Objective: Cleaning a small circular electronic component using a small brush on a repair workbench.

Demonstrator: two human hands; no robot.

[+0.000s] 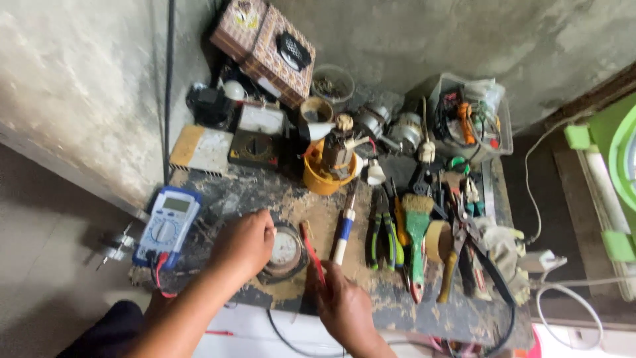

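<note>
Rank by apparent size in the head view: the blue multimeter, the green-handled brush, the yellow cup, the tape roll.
1. green-handled brush, longest
2. blue multimeter
3. yellow cup, partly hidden, close to the multimeter, so unsure
4. tape roll, smallest

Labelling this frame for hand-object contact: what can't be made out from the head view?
- Round gauge-like part: its left side is hidden under the left hand; dial blurred.
- Red probe: lower end hidden in the right hand.
- Blue multimeter: display too small to read.
- Clear plastic box at the back: contents a tangle, not separable.
- Black cable: cut off by the bottom edge.
</note>
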